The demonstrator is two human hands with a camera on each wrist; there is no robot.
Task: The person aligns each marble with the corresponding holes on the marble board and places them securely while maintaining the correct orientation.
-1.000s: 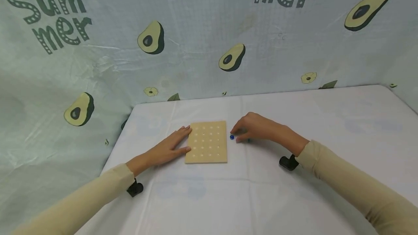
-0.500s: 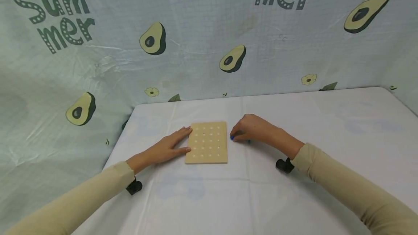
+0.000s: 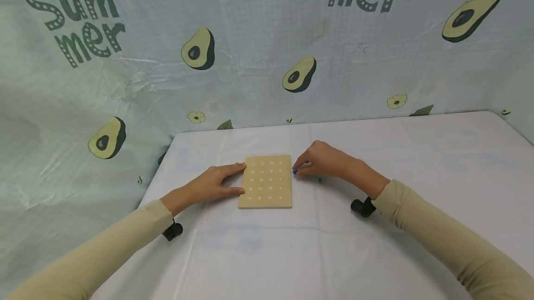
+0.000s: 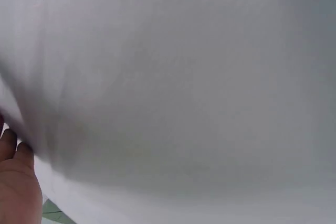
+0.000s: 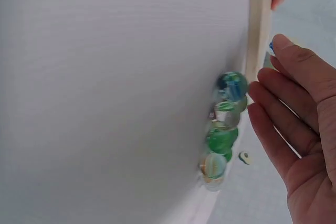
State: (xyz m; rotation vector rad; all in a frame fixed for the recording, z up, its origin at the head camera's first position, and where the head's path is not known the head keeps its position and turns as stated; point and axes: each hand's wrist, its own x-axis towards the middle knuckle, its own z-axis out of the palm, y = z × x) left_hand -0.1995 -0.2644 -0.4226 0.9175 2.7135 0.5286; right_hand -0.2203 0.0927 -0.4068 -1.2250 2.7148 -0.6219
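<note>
A square beige board [image 3: 267,181] with rows of shallow dimples lies on the white-covered table. At its left edge my left hand [image 3: 206,185] touches it with thumb and fingers outstretched; part of that hand [image 4: 20,187] shows low in the left wrist view. Just off the board's right edge, my right hand [image 3: 325,158] pinches a blue marble [image 3: 295,171] between thumb and finger. The right wrist view shows only a sliver of this marble [image 5: 271,49] behind the thumb. Several glass marbles, among them a blue one [image 5: 232,86] and a green one [image 5: 220,140], lie below the other fingers [image 5: 273,135].
Another small teal marble [image 3: 320,179] shows under the right palm. A white cloth [image 3: 267,253] covers the table. Behind it hangs a pale curtain [image 3: 250,91] printed with avocados and lettering. A black wrist camera [image 3: 363,207] hangs below the right sleeve.
My right thumb and finger have closed on the blue marble and shifted it slightly toward the board. The left hand stays at the board's left edge, its knuckles somewhat raised.
</note>
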